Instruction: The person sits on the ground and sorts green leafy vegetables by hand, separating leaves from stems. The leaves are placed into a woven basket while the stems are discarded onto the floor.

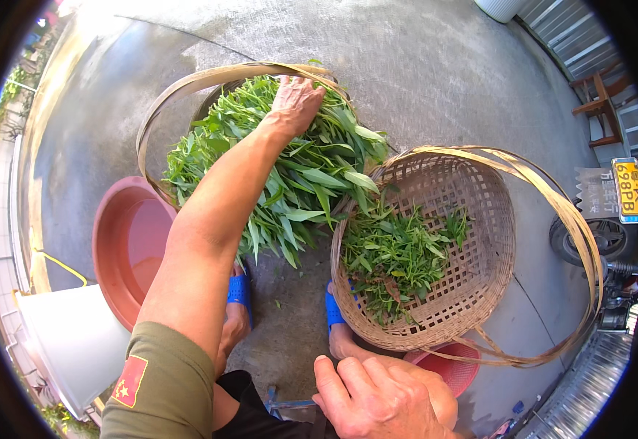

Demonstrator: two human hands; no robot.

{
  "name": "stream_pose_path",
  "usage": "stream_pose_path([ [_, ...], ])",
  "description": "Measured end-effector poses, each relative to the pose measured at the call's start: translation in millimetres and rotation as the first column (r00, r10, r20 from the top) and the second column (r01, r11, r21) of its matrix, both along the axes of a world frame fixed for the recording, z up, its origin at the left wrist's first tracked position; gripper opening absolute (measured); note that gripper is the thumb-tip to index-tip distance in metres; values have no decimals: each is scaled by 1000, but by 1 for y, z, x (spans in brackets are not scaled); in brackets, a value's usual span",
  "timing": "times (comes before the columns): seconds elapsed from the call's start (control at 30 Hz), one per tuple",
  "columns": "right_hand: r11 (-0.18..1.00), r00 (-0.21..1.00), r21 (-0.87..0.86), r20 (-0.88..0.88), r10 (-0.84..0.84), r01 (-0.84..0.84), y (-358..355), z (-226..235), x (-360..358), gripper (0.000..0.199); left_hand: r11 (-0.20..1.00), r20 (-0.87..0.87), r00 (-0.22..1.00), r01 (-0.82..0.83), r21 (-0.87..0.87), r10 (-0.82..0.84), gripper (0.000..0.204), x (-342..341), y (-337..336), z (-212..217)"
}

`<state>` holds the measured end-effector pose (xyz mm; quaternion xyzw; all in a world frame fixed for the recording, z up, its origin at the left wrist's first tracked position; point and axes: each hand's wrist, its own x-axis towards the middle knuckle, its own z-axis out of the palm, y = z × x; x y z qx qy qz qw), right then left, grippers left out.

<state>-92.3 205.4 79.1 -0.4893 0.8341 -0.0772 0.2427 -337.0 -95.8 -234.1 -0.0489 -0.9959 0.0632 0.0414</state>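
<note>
A big heap of long-leaved leafy greens [311, 172] overflows a basket with a tall woven hoop handle [187, 82]. My left hand [297, 106] reaches to the far side of the heap, its fingers curled down and closed among the leaves. Part of the fingers is hidden there. To the right, a woven bamboo basket [472, 263] leans toward me and holds a smaller pile of picked greens [395, 256] with a few brownish leaves. Above my right leg, my right hand [381, 399] is closed with its fingers bent; what it holds, if anything, is hidden.
At left stand a reddish-brown plastic basin [114, 249] and a white bucket [74, 344]. A pink plastic basket [447, 366] sits partly under the bamboo basket. My feet wear blue sandals [239, 289]. A motorcycle [618, 256] and a wooden chair [602, 106] are at the right.
</note>
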Motion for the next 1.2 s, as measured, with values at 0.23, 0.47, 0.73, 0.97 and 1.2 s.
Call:
stream_pose_path([
  [0.23,989,998,-132,28,-62,65,9,-23,25,26,979,-313,933,199,38,-177,25,84,-41,64],
  [0.47,823,968,-519,45,-246,233,3,-37,25,21,943,-260,962,164,291,-87,23,220,-8,157],
  [0.73,663,919,-696,-13,-395,275,-4,-51,12,23,703,196,980,-165,692,38,31,322,87,282],
  [0.97,541,770,-589,607,-194,601,1,-65,10,10,678,-217,962,46,734,169,25,385,89,285],
  [1.2,660,567,-336,806,-167,672,-4,-59,8,23,313,80,988,-119,942,135,22,394,44,260],
])
